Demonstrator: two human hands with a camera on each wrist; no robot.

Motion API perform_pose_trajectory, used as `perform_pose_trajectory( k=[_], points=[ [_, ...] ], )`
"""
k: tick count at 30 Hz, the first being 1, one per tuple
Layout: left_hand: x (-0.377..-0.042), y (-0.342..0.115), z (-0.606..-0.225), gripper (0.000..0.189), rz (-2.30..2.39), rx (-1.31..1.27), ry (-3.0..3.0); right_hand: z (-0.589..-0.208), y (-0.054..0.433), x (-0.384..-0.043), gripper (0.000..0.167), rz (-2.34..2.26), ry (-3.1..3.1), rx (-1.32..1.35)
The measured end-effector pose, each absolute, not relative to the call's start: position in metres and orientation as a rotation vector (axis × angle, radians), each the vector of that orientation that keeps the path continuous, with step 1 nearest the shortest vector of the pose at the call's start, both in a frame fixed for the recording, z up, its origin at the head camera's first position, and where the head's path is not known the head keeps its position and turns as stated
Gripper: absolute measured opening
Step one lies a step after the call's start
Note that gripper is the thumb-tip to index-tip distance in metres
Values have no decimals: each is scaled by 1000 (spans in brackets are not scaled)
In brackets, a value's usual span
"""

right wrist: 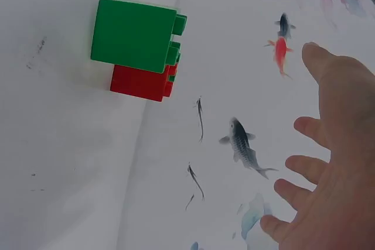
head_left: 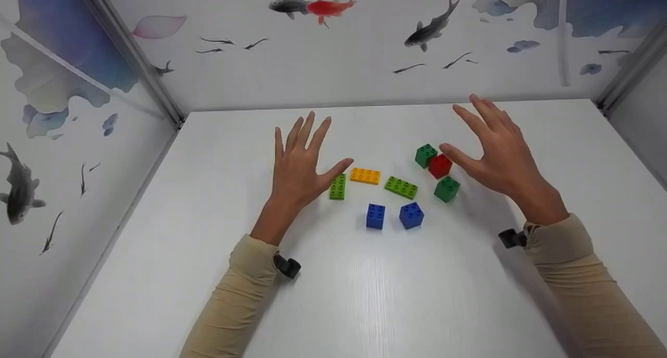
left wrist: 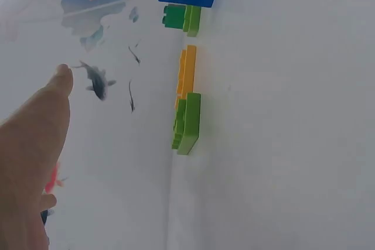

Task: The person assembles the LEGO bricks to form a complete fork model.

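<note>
My left hand (head_left: 298,173) is spread with straight fingers above the table, its thumb near a light green flat brick (head_left: 337,186) and a yellow flat brick (head_left: 365,175). Nothing is in it. On the other side my right hand (head_left: 497,152) is also spread and holds nothing. Its thumb points toward a red brick (head_left: 440,166), which sits between two dark green bricks, one behind (head_left: 426,155) and one in front (head_left: 447,189). A second light green flat brick (head_left: 401,187) lies in the middle. Nearer to me stand two blue bricks, left (head_left: 375,216) and right (head_left: 411,215).
The bricks lie on a white table (head_left: 333,295). A white back wall (head_left: 354,76) with painted fish rises at the far edge, and a similar panel (head_left: 68,170) stands along the left. Dark wrist cameras (head_left: 288,267) sit at both cuffs.
</note>
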State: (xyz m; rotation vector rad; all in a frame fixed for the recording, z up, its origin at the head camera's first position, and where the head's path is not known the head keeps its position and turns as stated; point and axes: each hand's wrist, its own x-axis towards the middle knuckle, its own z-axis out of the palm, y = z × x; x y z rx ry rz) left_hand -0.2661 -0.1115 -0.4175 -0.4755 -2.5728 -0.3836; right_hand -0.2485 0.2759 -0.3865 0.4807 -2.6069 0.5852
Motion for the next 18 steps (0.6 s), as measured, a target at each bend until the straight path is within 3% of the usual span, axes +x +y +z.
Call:
perform_pose_trajectory(
  k=[18],
  points=[
    [-235, -91, -429, 61, -814, -849, -2546, -375, 257, -234, 60, 803, -2626, 822]
  ],
)
